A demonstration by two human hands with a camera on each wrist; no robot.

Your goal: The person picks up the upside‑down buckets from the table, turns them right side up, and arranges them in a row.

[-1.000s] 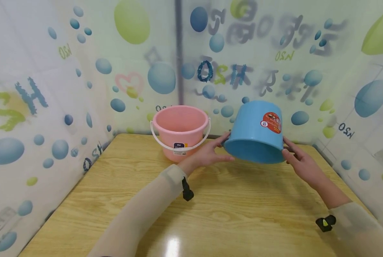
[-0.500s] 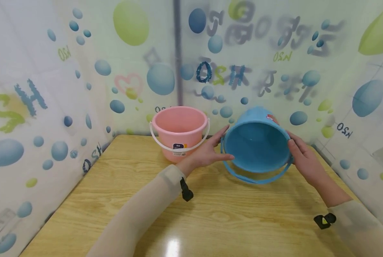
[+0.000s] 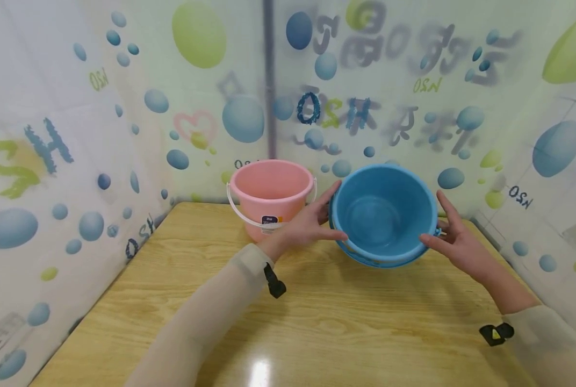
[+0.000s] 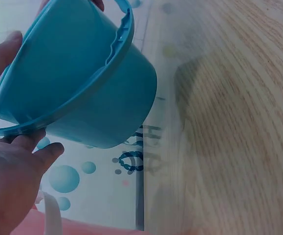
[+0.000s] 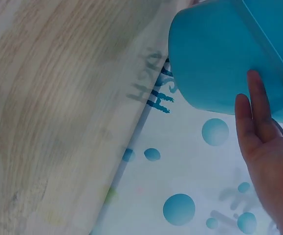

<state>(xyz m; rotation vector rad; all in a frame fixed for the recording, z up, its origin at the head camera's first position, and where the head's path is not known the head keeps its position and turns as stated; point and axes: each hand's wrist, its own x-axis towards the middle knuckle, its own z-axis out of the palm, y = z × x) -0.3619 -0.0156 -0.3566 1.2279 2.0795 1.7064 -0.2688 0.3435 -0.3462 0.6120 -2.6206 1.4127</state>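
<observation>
A blue bucket [image 3: 382, 215] is tilted with its mouth toward me, so its inner floor shows. My left hand [image 3: 303, 224] grips its left rim, thumb in front and fingers behind. At the right side, my right hand [image 3: 462, 247] has its thumb by the rim and its index finger spread upward. In the right wrist view, straight fingers of that hand [image 5: 273, 152] lie against the outer wall. A blue handle [image 4: 126, 34] arcs along the bucket in the left wrist view. Left of it, a pink bucket [image 3: 254, 207] stands upright, partly behind my left hand.
A wooden table [image 3: 288, 322] lies beneath the hands. Printed curtains [image 3: 196, 118] surround it at the back and both sides. The pink bucket's white handle [image 3: 237, 209] hangs down its front.
The blue bucket has turned from mouth-down to mouth facing me and upward. Its handle swung below the rim. My right fingers have spread from the rim; the pink bucket stayed put.
</observation>
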